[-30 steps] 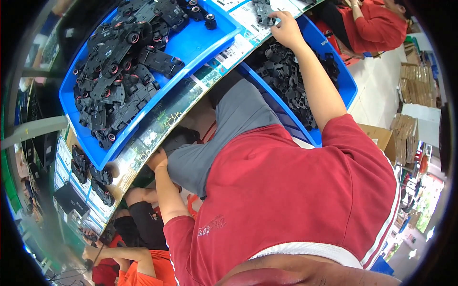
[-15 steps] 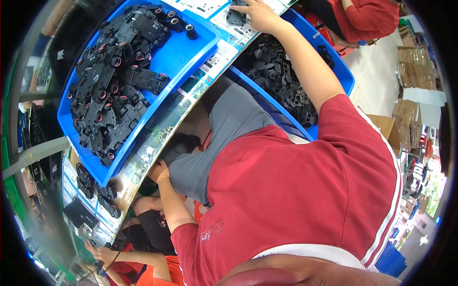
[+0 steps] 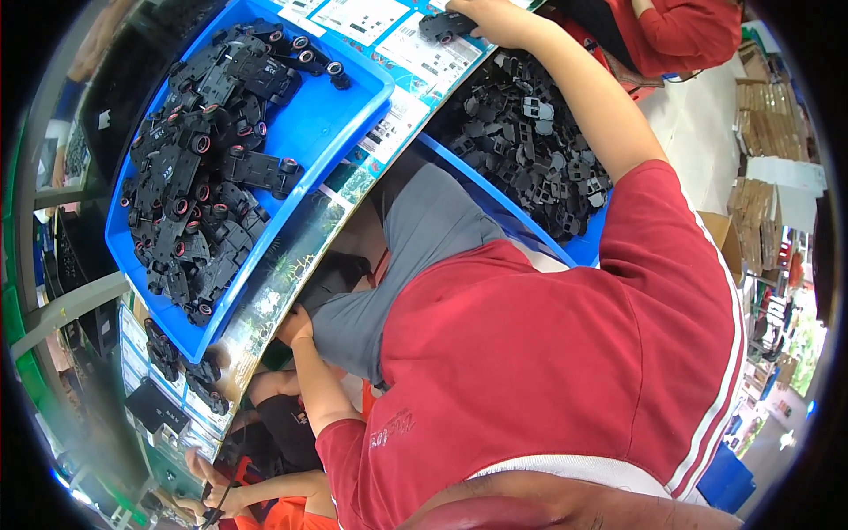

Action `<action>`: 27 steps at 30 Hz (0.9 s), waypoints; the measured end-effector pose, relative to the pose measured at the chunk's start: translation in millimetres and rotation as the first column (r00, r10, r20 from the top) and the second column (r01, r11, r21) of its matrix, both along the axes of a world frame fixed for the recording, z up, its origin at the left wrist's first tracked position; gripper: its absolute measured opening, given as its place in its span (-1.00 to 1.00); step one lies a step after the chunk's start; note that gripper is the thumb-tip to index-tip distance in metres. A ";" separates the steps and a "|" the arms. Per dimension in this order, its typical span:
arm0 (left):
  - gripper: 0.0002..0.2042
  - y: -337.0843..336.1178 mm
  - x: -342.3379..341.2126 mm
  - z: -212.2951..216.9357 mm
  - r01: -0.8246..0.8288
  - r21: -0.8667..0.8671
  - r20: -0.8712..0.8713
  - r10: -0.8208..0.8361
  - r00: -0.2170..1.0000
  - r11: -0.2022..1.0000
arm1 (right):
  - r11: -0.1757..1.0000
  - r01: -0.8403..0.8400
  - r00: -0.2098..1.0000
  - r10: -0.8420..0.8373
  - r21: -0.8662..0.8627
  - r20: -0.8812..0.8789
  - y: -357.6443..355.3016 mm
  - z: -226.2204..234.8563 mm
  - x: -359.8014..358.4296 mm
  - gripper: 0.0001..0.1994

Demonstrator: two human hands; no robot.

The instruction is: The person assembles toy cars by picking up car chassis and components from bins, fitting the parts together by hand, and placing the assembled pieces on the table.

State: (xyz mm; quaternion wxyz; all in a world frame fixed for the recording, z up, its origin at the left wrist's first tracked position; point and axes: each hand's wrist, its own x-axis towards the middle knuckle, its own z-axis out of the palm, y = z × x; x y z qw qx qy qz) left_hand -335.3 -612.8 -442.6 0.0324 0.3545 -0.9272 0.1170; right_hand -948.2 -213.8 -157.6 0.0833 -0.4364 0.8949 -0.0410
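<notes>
At the top of the head view my right hand [image 3: 496, 19] has its fingers closed on the right end of a black toy car chassis [image 3: 444, 27], which lies on the printed sheets of the table. My left hand [image 3: 295, 325] is low at the table's edge, beside my grey-clad knee; its fingers are mostly hidden. A large blue bin [image 3: 346, 129] on the table holds a heap of black chassis with small wheels [image 3: 190, 155]. Near my right forearm, below table height, a second blue bin [image 3: 477, 170] is filled with small black plastic parts [image 3: 521, 141].
More black chassis [image 3: 190, 367] lie beyond the bin's lower corner, close to a dark box [image 3: 155, 404]. Another person's hands [image 3: 216, 495] are at the lower left, and a person in red [image 3: 685, 35] sits at upper right. Stacked cardboard [image 3: 755, 221] stands at right.
My right hand has shifted slightly right, and the chassis under it now shows more fully. More of the lower bin's parts are visible. The co-worker's hands at lower left have moved.
</notes>
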 end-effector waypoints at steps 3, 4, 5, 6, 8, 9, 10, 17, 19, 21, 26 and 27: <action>-0.61 3.2 1.2 5.4 -0.006 -0.003 -0.010 0.006 1.000 1.000 | 0.982 0.062 0.998 -0.063 -0.179 -0.001 19.2 21.9 0.4 -0.50; -0.60 4.8 -6.1 5.0 0.012 0.027 -0.030 -0.011 0.999 1.000 | 0.968 0.091 0.995 -0.096 -0.232 -0.009 39.2 25.4 -15.2 -0.53; -0.60 5.6 -5.2 4.3 0.005 0.029 -0.028 -0.004 1.000 1.000 | 0.939 0.109 0.982 -0.153 -0.327 -0.112 51.9 23.7 -27.7 -0.55; -0.58 3.3 -2.3 3.3 0.012 0.013 -0.007 -0.012 1.000 1.000 | 0.916 0.129 0.963 -0.208 -0.380 -0.174 67.7 20.2 -43.9 -0.54; -0.51 0.0 3.8 4.4 -0.108 0.099 0.135 0.094 0.986 0.989 | 0.889 0.216 0.915 -0.329 -0.403 -0.235 84.9 22.9 -62.5 -0.49; -0.51 2.1 1.7 6.6 -0.118 0.100 0.133 0.104 0.986 0.988 | 0.898 0.215 0.910 -0.327 -0.384 -0.255 93.9 28.2 -69.5 -0.46; -0.49 5.8 -4.1 12.6 -0.136 0.118 0.174 0.115 0.978 0.984 | 0.903 0.231 0.910 -0.332 -0.363 -0.247 103.3 28.1 -75.7 -0.46; -0.39 25.4 -46.4 59.7 -0.312 0.303 0.345 0.202 0.917 0.900 | 0.967 0.184 0.942 -0.225 -0.175 -0.251 121.4 5.1 -111.3 -0.45; -0.38 27.8 -49.8 65.5 -0.314 0.311 0.349 0.200 0.915 0.897 | 0.984 0.102 0.967 -0.132 -0.145 -0.219 119.0 4.6 -114.2 -0.45; -0.39 28.4 -50.2 66.2 -0.294 0.286 0.341 0.190 0.921 0.912 | 0.985 0.120 0.967 -0.145 -0.126 -0.209 113.6 4.8 -114.4 -0.43; -0.41 36.2 -50.6 70.0 -0.301 0.297 0.308 0.208 0.928 0.906 | 0.740 -0.166 0.957 0.280 -0.652 0.075 116.4 8.8 -89.7 -0.40; -0.41 31.9 -54.3 64.0 -0.287 0.298 0.305 0.195 0.932 0.910 | 0.903 0.017 0.997 -0.049 -0.430 -0.064 121.8 -1.3 -90.7 -0.40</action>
